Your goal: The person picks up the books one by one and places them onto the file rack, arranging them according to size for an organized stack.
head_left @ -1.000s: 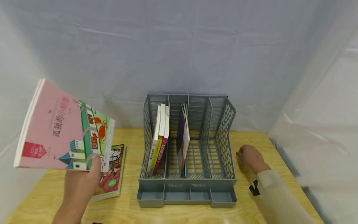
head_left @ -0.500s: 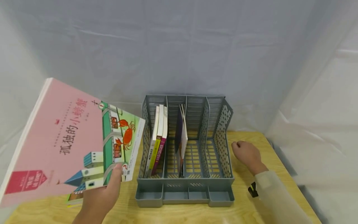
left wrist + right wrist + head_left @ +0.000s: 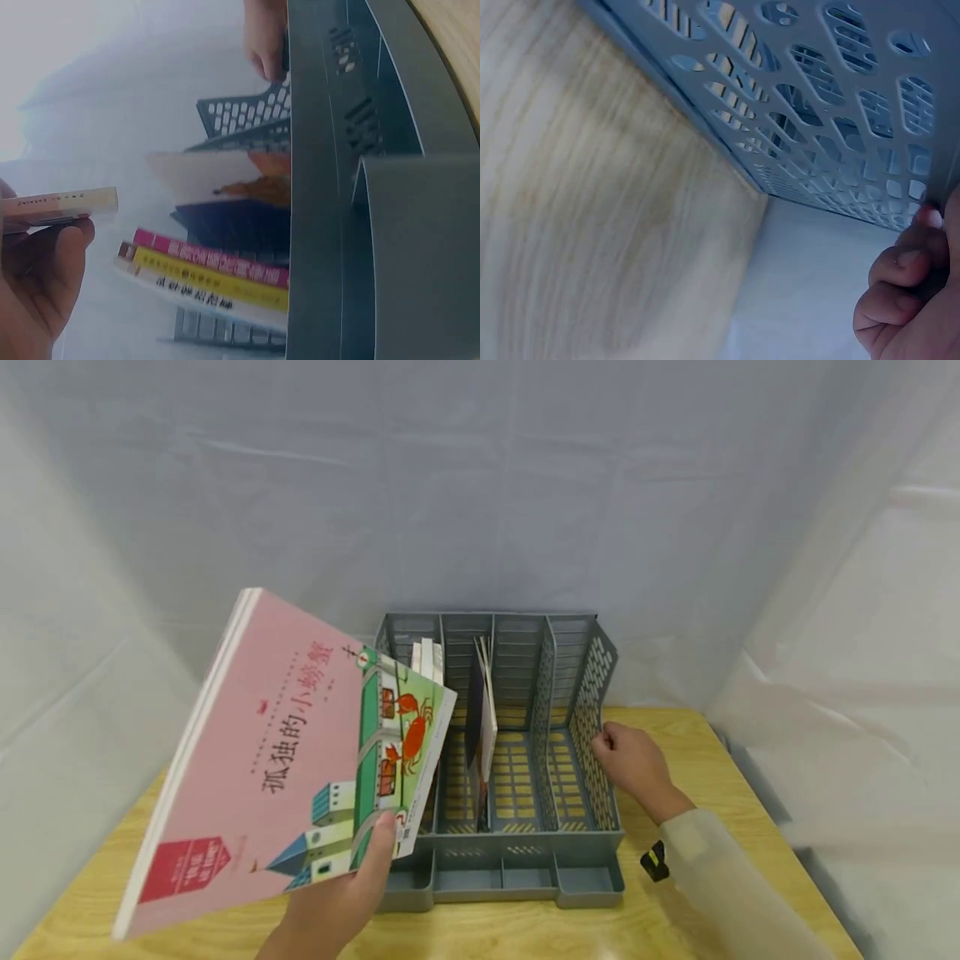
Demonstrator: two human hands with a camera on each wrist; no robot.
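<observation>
My left hand [image 3: 337, 893] grips a pink picture book [image 3: 300, 752] by its lower right corner, thumb on the cover. The cover has a red crab and a green train-like drawing. Tilted in the air, the book overlaps the left part of a grey desk file rack [image 3: 525, 843] in the head view. My right hand [image 3: 633, 768] is at the rack's right side panel [image 3: 817, 112], fingers curled at the panel's edge. In the left compartment lean several books [image 3: 210, 274], mostly hidden in the head view. Thin books [image 3: 483, 718] stand in the second compartment.
The rack stands on a wooden table [image 3: 667, 893], its small front trays [image 3: 588, 885] facing me. Whitish sheeting [image 3: 480, 485] hangs behind and at both sides. A black and yellow wristband [image 3: 656, 862] is on my right wrist.
My left hand has carried the pink picture book rightward to the rack, and it now covers the left books. My right hand has moved left from the tabletop to the rack's side panel.
</observation>
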